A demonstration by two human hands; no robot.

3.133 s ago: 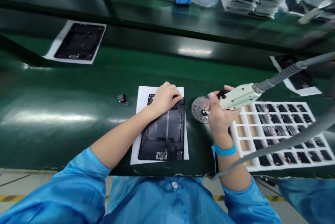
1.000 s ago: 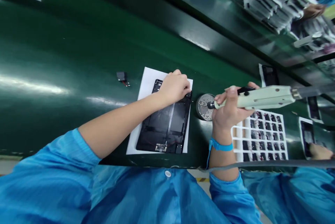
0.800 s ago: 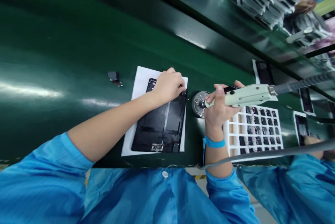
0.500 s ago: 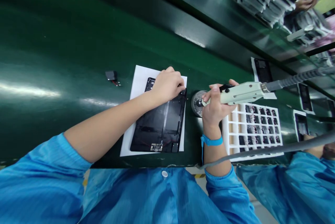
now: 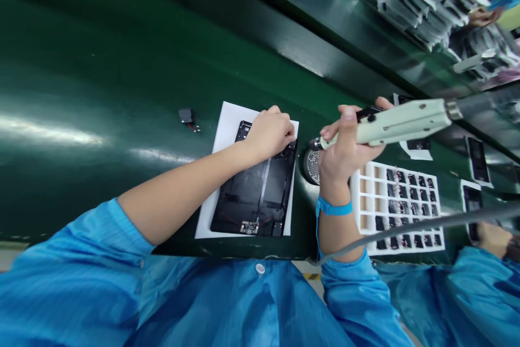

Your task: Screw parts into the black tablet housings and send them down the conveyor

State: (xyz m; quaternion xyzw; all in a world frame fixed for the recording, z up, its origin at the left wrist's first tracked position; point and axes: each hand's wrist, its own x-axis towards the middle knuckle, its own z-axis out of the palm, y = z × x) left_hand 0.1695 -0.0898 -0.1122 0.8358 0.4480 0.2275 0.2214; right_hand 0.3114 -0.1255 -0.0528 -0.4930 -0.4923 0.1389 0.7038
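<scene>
Clasping screwdriver [image 5: 410, 122]: closed right grip [image 5: 342, 152].

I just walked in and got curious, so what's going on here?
A person's left hand rests on a black tablet-like panel lying on a white sheet. Their right hand grips a pale handheld tool, its tip at a round perforated dish; contact is unclear. To the right sits a white tray of small dark parts.

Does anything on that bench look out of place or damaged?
One thing, perhaps: a small black part with thin wires lies loose on the green bench, left of the dark panel, while similar pieces sit in the white tray. I see no spill or clear damage.
</scene>
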